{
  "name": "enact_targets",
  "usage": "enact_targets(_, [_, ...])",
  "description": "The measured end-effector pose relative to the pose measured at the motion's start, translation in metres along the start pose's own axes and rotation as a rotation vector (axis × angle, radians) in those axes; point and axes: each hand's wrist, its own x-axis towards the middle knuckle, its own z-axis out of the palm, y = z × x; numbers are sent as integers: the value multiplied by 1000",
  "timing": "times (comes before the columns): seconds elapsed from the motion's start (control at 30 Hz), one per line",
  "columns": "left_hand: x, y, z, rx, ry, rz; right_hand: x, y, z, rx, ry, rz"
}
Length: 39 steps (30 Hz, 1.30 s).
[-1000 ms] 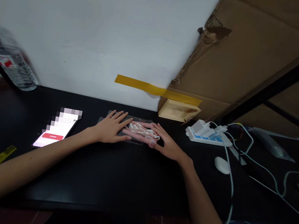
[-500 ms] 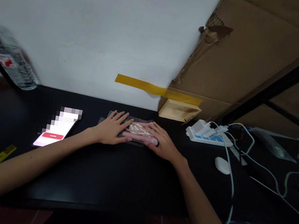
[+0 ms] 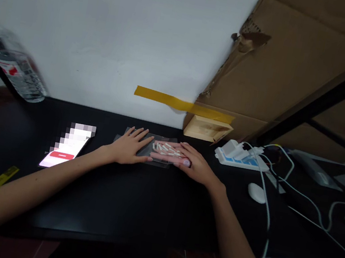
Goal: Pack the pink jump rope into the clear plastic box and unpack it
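Note:
A flat pink pack (image 3: pixel 163 157) with several small white sticks on it lies on a clear plastic sleeve (image 3: pixel 121 131), or partly inside it; I cannot tell which. My left hand (image 3: pixel 129 146) rests flat on the sleeve's left part, fingers spread, its thumb reaching the pack's left end. At the other end, my right hand (image 3: pixel 197 165) grips the pack, fingers over its far side and thumb by the near side. A round, pale end piece shows beside the right thumb. The right hand hides the rest of that end.
On the black table (image 3: pixel 118 208), a lit phone (image 3: pixel 69 146) lies left. A water bottle (image 3: pixel 18 68) stands back left. A small wooden box (image 3: pixel 204 129) leans at the back. To the right are a power strip (image 3: pixel 242 159), a white mouse (image 3: pixel 257 193) and loose cables.
My right hand has shifted to the right, and the pink pack has moved with it. More of the clear sleeve shows between the hands. My left hand has stayed in place on the sleeve.

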Motion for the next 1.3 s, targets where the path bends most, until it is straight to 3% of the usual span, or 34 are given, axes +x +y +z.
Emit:
enact_targets(0.2, [-1,-3,-3,-5,2,18,-2,0,-8,-44,30,42])
enact_targets(0.57, [-2,3,-9,10,-47,72,3,-8,10,-85,9,-41])
enact_targets(0.87, [1,-2,-9,-5,3,-8,3,0,-2,-175,-4,84])
enact_targets(1.1, [0,-6,-7,107,131,-126,0,9,-9,-164,-13,145])
enact_targets(1.3, [-2,0,-16,108,121,-174,-4,15,-8,-133,-28,227])
